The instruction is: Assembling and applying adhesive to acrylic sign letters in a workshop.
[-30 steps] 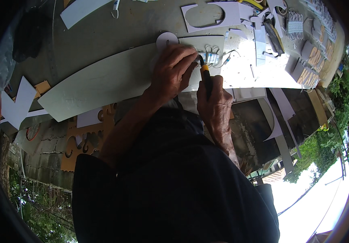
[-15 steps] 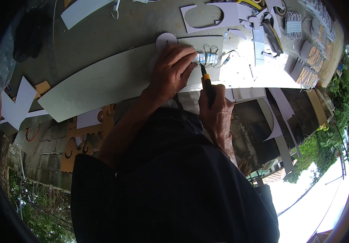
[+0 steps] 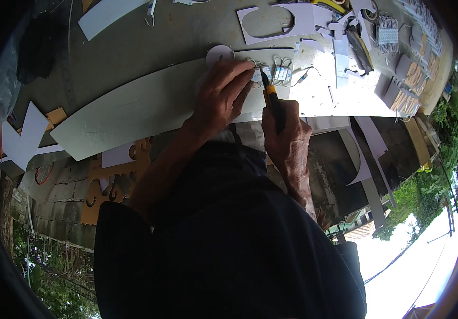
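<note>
My right hand (image 3: pixel 287 130) is closed round a black-and-yellow utility knife (image 3: pixel 274 105), blade pointing away from me. Its tip meets a small white-and-blue wired module (image 3: pixel 257 76), which looks like an LED module. The fingertips of my left hand (image 3: pixel 221 95) press on that module's left side and partly cover it. Just right of the blade lie more such modules (image 3: pixel 281 73) with looped grey wires, and a loose wire end (image 3: pixel 304 76) trails off to their right. All this rests on a long, curved grey-white panel (image 3: pixel 128 103). Beyond my left fingers sits a white disc (image 3: pixel 219 53).
At the back lie a white sheet with an oval cutout (image 3: pixel 249 35), scraps, and a dark-handled tool (image 3: pixel 360 52). Bundled wired modules (image 3: pixel 387 34) stand to the right. A pointed white offcut (image 3: pixel 25 133) is at far left. The table's near edge runs just before me.
The knife's tip has shifted slightly away from me and left, its handle tilting more. The right-hand modules have slid a little right, widening the gap beside the module under my left fingers.
</note>
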